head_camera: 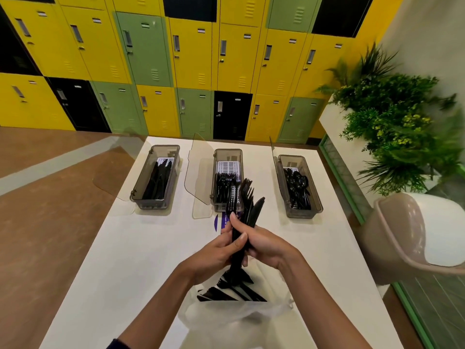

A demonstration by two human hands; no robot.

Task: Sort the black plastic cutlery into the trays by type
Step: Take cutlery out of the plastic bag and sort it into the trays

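Both hands hold one upright bundle of black plastic cutlery [247, 205], forks and knives fanned out at the top. My left hand [219, 250] grips the handles from the left, and my right hand [266, 245] closes on them from the right. Under the hands a clear plastic bag [226, 316] holds more black cutlery [231, 290]. Three smoky trays with open lids stand across the white table [120, 260]: the left tray [148, 200] has knives, the middle tray [216, 172] forks, the right tray [315, 195] spoons.
A beige chair [412, 238] stands off the table's right edge, with green plants [392, 127] behind it. Yellow, green and black lockers [191, 61] line the far wall. A purple sticker [218, 222] lies on the table before the middle tray.
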